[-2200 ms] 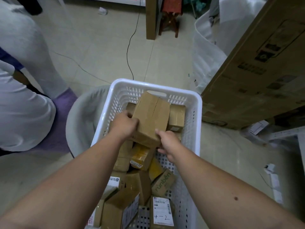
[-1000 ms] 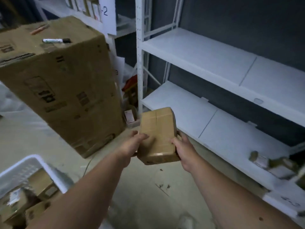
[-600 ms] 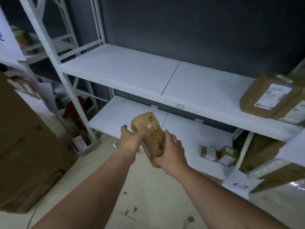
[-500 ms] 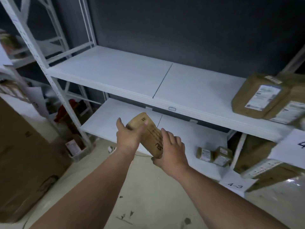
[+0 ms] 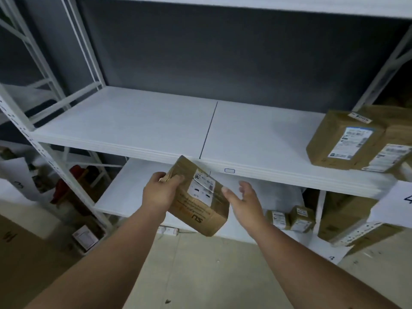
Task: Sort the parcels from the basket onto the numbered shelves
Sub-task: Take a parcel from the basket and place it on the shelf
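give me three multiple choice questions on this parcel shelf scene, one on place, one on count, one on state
1. Where are the two large parcels?
A. right end of the middle shelf
B. on the floor
C. left end of the middle shelf

2. How many small parcels sit side by side on the lower shelf?
A. none
B. two
C. five

3. How is the held parcel gripped?
A. both hands curled round it
B. left hand holds it, right hand open
C. resting on a shelf

Answers: 1 A, they stand at the right of the middle shelf; 2 B, two labelled boxes side by side; 3 B, right fingers are spread beside it.
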